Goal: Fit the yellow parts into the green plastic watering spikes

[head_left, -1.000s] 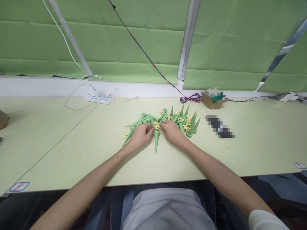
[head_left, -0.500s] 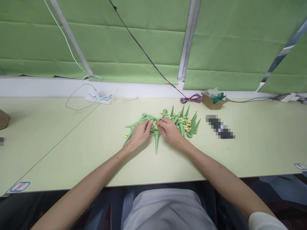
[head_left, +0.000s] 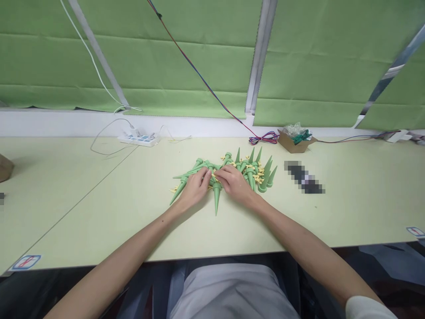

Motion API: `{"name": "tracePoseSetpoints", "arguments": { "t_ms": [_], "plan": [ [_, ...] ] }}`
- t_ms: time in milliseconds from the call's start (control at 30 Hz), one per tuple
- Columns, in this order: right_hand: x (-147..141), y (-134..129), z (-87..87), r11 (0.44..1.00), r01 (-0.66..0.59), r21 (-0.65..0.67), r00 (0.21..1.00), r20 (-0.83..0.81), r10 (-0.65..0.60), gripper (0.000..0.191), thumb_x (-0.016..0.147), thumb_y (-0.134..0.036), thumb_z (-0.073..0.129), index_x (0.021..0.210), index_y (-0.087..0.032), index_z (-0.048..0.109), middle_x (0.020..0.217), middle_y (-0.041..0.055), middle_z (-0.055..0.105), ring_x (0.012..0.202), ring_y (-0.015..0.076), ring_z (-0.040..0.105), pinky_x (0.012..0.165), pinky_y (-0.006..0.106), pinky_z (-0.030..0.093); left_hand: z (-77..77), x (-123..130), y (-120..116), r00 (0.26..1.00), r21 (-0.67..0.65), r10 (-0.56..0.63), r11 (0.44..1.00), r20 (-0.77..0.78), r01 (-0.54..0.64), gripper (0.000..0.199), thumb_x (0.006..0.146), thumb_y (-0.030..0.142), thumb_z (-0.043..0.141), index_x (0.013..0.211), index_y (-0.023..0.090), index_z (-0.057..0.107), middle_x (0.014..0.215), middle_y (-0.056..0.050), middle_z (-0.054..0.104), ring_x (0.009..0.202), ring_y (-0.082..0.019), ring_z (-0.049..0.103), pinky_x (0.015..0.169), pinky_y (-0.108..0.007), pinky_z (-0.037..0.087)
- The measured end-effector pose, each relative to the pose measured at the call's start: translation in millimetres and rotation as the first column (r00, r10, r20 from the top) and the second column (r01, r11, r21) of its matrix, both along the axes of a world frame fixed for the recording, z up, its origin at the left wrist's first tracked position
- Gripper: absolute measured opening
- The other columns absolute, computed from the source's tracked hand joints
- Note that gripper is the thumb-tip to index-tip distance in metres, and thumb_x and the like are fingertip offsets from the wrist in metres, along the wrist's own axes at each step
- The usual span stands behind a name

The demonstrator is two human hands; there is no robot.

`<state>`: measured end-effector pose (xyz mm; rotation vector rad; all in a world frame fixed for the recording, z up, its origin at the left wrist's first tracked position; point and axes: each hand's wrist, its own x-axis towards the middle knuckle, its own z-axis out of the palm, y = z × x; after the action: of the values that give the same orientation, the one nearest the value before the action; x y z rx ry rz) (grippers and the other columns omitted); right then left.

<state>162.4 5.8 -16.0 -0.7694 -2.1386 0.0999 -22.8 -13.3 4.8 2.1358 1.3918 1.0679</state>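
Green cone-shaped spikes point(head_left: 216, 199) and small yellow pieces point(head_left: 259, 176) lie in a loose pile on the pale table point(head_left: 133, 186). Over the left part of the pile, my left hand point(head_left: 195, 186) has its thumb and fingers pressed together. Close to its right, my right hand point(head_left: 234, 181) is bent in a pinch, its fingertips almost meeting those of the left. What sits between the fingertips is too small to make out. One spike points toward me just below the hands.
An open cardboard box point(head_left: 294, 144) with plastic and green material stands at the back, beside a coiled red-blue cable point(head_left: 264, 138). A white power strip point(head_left: 139, 138) lies back left. A blurred dark object point(head_left: 303, 177) lies right of the pile.
The view has shifted very slightly. Both hands stay in almost the same place, with only small finger movements.
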Motion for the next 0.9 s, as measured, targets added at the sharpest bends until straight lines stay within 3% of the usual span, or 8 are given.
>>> {"name": "tracePoseSetpoints", "arguments": {
  "t_ms": [267, 533, 733, 900],
  "plan": [
    [6.4, -1.9, 1.2, 0.998, -0.008, -0.058, 0.989, -0.151, -0.001, 0.015, 0.102, -0.025, 0.060, 0.105, -0.019, 0.073, 0.097, 0.0093, 0.071, 0.091, 0.0220, 0.065, 0.083, 0.035, 0.053, 1.2, 0.0, -3.1, 0.997, -0.032, -0.009, 0.999, 0.078, 0.012, 0.038, 0.106, 0.043, 0.042, 0.074, 0.021, 0.043, 0.068, 0.002, 0.046, 0.064, -0.015, 0.045, 0.064, -0.030, 0.034],
    [19.4, -2.0, 14.2, 0.969, 0.085, -0.230, 0.950, -0.274, -0.148, 0.021, 0.099, -0.030, 0.059, 0.088, -0.019, 0.073, 0.087, 0.0067, 0.075, 0.074, 0.0186, 0.064, 0.072, 0.031, 0.051, 0.0, -0.1, -2.8, 0.987, -0.065, -0.003, 0.998, 0.161, 0.013, 0.038, 0.104, 0.047, 0.045, 0.078, 0.020, 0.051, 0.070, 0.002, 0.051, 0.063, -0.014, 0.045, 0.062, -0.029, 0.036],
    [10.2, -5.8, 11.2, 0.875, -0.075, -0.478, 0.955, -0.287, -0.075, 0.026, 0.097, -0.037, 0.059, 0.085, -0.019, 0.072, 0.079, 0.0035, 0.073, 0.069, 0.0168, 0.063, 0.067, 0.029, 0.048, 2.5, 3.6, -6.9, 0.987, -0.069, -0.072, 0.994, 0.142, 0.082, 0.034, 0.103, 0.044, 0.048, 0.084, 0.019, 0.062, 0.073, 0.001, 0.056, 0.064, -0.014, 0.047, 0.061, -0.029, 0.037],
    [7.9, -7.1, 12.4, 0.807, -0.183, -0.561, 0.932, -0.360, -0.039, 0.025, 0.093, -0.039, 0.062, 0.081, -0.019, 0.071, 0.074, 0.0024, 0.069, 0.065, 0.0158, 0.061, 0.065, 0.029, 0.049, -0.2, 4.4, -7.4, 0.982, -0.087, -0.128, 0.986, 0.137, 0.141, 0.033, 0.102, 0.043, 0.050, 0.091, 0.019, 0.070, 0.080, -0.001, 0.066, 0.064, -0.014, 0.050, 0.063, -0.028, 0.039]
  ]
}}
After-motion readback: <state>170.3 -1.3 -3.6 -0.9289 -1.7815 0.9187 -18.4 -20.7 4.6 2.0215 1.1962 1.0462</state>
